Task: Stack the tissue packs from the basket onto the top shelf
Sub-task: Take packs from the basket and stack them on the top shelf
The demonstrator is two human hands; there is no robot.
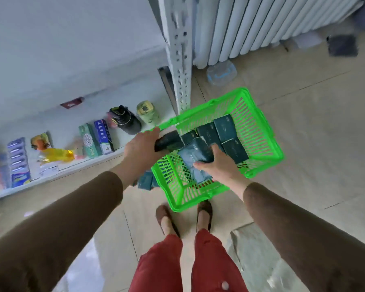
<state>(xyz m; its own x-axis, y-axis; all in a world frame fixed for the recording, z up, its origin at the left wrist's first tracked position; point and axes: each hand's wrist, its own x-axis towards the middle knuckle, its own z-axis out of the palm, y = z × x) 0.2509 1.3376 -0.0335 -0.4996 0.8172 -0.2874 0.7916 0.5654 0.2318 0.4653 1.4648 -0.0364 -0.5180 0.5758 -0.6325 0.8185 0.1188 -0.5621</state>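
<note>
A bright green plastic basket point(259, 131) stands on the floor in front of my feet. Several dark green tissue packs point(224, 127) lie inside it. My right hand point(219, 165) reaches into the basket and is closed on one dark green pack point(195, 152), tilted above the basket floor. My left hand point(142, 147) is at the basket's left rim, with its fingers around another dark pack point(169, 141). One more dark pack point(145, 182) lies outside the basket by its near left corner.
A low shelf point(57, 171) at the left carries boxes, bottles and packets. A white perforated shelf post point(178, 60) rises behind the basket. A radiator point(251, 24) and a clear plastic container point(220, 74) are at the back right. My shoes point(164, 218) touch the basket's near edge.
</note>
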